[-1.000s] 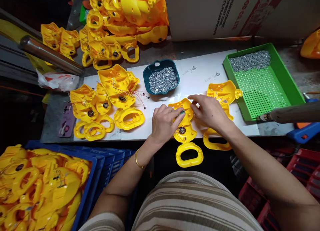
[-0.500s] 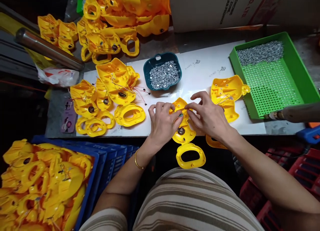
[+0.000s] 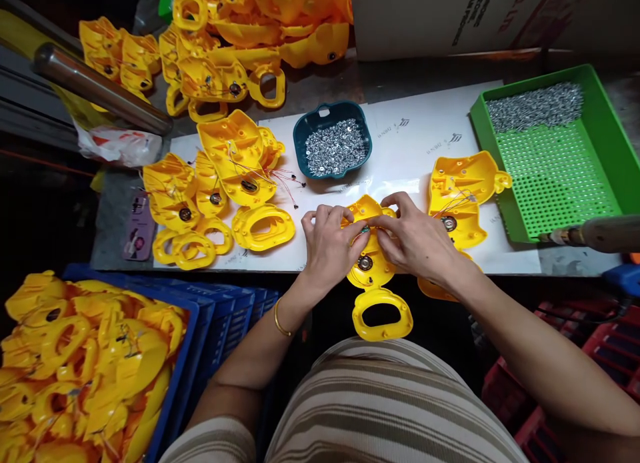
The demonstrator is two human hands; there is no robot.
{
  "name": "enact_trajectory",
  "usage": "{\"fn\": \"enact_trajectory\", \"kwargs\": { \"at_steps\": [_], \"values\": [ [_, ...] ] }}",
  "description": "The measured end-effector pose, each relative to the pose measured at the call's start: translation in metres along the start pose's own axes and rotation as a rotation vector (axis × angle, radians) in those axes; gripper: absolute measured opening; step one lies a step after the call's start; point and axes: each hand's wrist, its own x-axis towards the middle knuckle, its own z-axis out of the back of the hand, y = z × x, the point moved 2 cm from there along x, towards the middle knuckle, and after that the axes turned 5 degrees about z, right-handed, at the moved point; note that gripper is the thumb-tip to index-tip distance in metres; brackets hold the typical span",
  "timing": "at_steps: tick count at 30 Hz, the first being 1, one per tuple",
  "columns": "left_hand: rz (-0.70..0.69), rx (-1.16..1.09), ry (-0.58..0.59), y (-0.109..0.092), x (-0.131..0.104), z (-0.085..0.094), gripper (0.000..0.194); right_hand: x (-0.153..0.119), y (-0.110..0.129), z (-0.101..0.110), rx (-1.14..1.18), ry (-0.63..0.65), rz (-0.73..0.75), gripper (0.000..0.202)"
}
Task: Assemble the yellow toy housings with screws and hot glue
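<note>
A yellow plastic shell [image 3: 373, 276] with a round speaker and a loop handle lies at the near edge of the white sheet [image 3: 410, 149]. My left hand [image 3: 327, 246] and my right hand [image 3: 417, 239] both press on its upper part, fingertips meeting around a small dark part at its middle. A second yellow shell [image 3: 463, 196] with wires lies just right of my right hand. A teal bowl [image 3: 333, 146] of small silver screws stands behind the hands.
A green perforated tray [image 3: 555, 163] holds screws at the right. Yellow shells lie at the left [image 3: 220, 196] and heap at the back [image 3: 240, 43]. A blue crate [image 3: 90, 363] of shells stands lower left, red crates lower right. A tool handle [image 3: 595, 235] juts in from the right.
My right hand has drawn in from the shell's upper right to meet the left hand over its middle. The view has shifted slightly.
</note>
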Motion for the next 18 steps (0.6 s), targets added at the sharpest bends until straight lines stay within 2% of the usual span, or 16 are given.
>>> {"fn": "enact_trajectory", "kwargs": {
  "at_steps": [7, 18],
  "values": [
    [0.077, -0.074, 0.015, 0.002, -0.001, -0.003, 0.016, 0.003, 0.005, 0.002, -0.038, 0.022, -0.029, 0.036],
    [0.02, -0.036, -0.001, -0.002, 0.001, -0.001, 0.014, 0.0, -0.005, -0.007, 0.111, 0.024, -0.055, 0.034]
  ]
}}
